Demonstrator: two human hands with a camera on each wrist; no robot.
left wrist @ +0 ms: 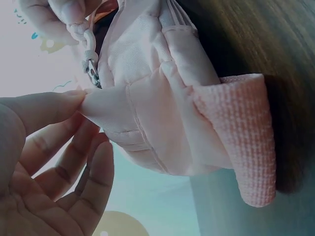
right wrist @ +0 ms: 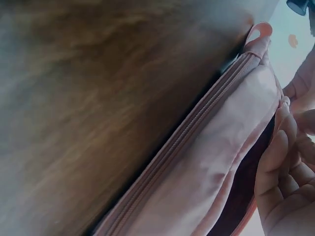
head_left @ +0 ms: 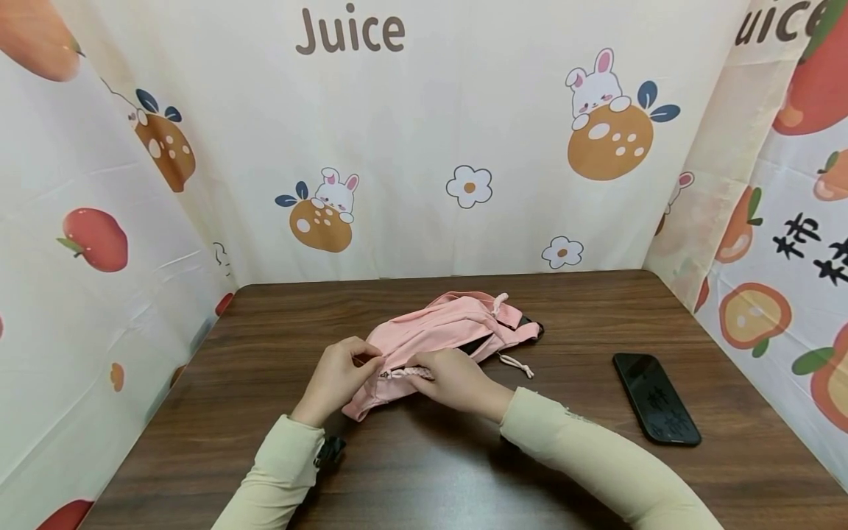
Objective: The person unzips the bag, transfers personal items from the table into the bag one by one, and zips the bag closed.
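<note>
Pink bag on a counter, two hands at work (clock face on the head view, 12 at the far edge). The bag (head_left: 430,331) lies mid-counter (head_left: 265,331); its pocket opening (head_left: 473,344) gapes dark, and what is inside cannot be told. At the bag's 8 o'clock end, the left hand (head_left: 338,377) pinches the cloth, its grip narrowed to the fabric's thickness. At 6 o'clock, the right hand (head_left: 457,379) has its grip closed on a braided pull cord (head_left: 407,374). A phone (head_left: 656,399) lies well apart, between 3 and 4 o'clock. The left wrist view alone shows clearly the metal slider (left wrist: 92,71) and a waffle-textured strap (left wrist: 236,137); the right wrist view alone reveals a long zip (right wrist: 177,135) along the bag's lower edge.
</note>
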